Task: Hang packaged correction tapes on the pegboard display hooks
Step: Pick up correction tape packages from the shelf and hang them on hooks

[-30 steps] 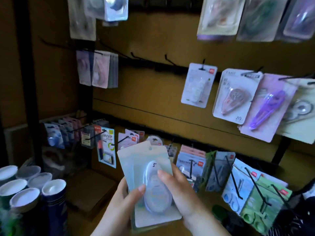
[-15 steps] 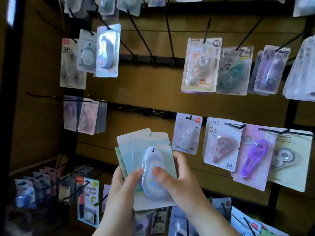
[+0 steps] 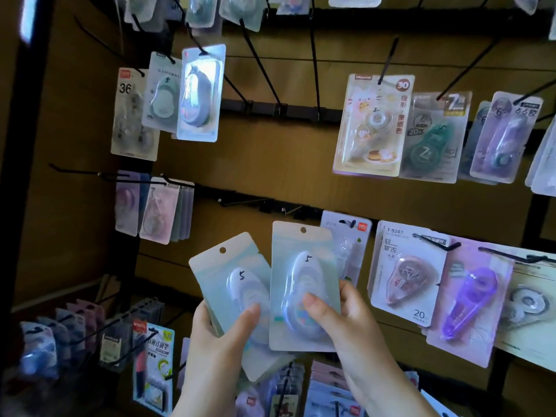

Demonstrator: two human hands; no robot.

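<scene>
My right hand (image 3: 340,314) pinches one pale blue correction tape pack (image 3: 301,266), upright, its hang hole at the top. My left hand (image 3: 222,335) grips a stack of the same packs (image 3: 216,275), tilted left, thumb on the front blister. Both are in front of the brown pegboard (image 3: 270,164). Bare black hooks (image 3: 261,70) stick out above the packs in the upper row. A similar blue pack (image 3: 200,91) hangs at the upper left.
Other tape packs hang at the right: a cat-print pack (image 3: 373,124), a green one (image 3: 433,139), a pink one (image 3: 406,272), a purple one (image 3: 469,299). More packs fill the lower hooks (image 3: 150,350). A dark frame post (image 3: 18,145) stands at the left.
My view has risen from the lower shelves to the upper hook rows. My right hand has pulled the front pack off the stack and moved it right and up.
</scene>
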